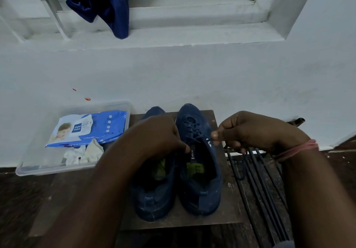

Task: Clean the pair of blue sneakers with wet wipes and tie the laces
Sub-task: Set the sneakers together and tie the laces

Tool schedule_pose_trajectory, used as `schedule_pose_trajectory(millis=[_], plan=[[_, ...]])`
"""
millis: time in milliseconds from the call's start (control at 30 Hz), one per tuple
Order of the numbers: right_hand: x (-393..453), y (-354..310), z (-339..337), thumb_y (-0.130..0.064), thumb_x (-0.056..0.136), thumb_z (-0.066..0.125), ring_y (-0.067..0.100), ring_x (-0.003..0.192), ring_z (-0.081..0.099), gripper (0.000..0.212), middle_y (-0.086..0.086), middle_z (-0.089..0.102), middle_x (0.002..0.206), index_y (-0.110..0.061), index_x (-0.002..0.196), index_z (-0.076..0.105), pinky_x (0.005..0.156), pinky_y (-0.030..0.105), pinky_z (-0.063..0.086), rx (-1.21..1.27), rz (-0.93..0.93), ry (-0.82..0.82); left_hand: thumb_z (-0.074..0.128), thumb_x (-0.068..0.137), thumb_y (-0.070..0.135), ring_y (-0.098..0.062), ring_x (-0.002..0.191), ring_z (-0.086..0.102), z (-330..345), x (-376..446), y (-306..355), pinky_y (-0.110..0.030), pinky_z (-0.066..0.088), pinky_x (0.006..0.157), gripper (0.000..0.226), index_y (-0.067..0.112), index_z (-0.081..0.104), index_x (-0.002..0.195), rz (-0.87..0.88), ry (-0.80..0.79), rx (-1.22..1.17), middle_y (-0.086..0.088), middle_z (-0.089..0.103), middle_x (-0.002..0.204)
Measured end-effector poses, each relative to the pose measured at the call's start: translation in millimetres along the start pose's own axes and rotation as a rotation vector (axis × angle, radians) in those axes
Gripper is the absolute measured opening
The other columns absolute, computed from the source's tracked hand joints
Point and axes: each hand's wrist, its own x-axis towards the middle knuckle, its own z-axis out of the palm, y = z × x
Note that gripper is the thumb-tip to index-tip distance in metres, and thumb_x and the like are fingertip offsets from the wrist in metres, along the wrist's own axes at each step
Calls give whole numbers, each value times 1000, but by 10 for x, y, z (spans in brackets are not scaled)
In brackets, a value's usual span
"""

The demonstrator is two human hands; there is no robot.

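Two blue sneakers stand side by side on a brown board [229, 205], toes toward the wall. The right sneaker [200, 170] shows its laces and open mouth. My left arm partly covers the left sneaker [152, 195]. My left hand [156, 134] is curled over the gap between the two shoes, pinching a lace end near the right sneaker's tongue. My right hand [256, 130] pinches the other lace end [204, 137] between thumb and forefinger, drawn out to the right of the shoe.
A clear plastic tray [32, 163] at the left holds a blue wet-wipes pack [90, 128] and crumpled used wipes [84, 153]. Thin dark rods [258, 182] lie to the right of the board. A white wall stands behind, with a blue cloth [107, 6] hanging on a window ledge.
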Motion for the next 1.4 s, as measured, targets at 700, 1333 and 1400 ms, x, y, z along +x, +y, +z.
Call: schedule_pose_trajectory(millis=[700,1333,1400], plan=[[19,110,-71,-33,97,60,18,40,30,36,3,39,43,-3,79,70,50,28,30,-37,54,-34,60,99,44,-8,64,55,59,138,-93,-27,37,60,43,22,66,62,-67,139,-69,8,56,61],[-179,-498,39,-14,94,67,6,53,42,20,-10,46,60,-15,114,69,55,20,36,27,-464,194,57,102,35,1,60,49,-398,-363,112,-25,40,68,26,28,78,88,442,426,-686,15,66,71],[-191,-591,135,-18,88,76,12,59,47,24,-13,51,62,-17,111,70,61,29,41,-100,-492,131,54,102,36,5,53,51,-348,-415,240,-13,39,59,29,24,77,90,474,438,-712,19,62,61]])
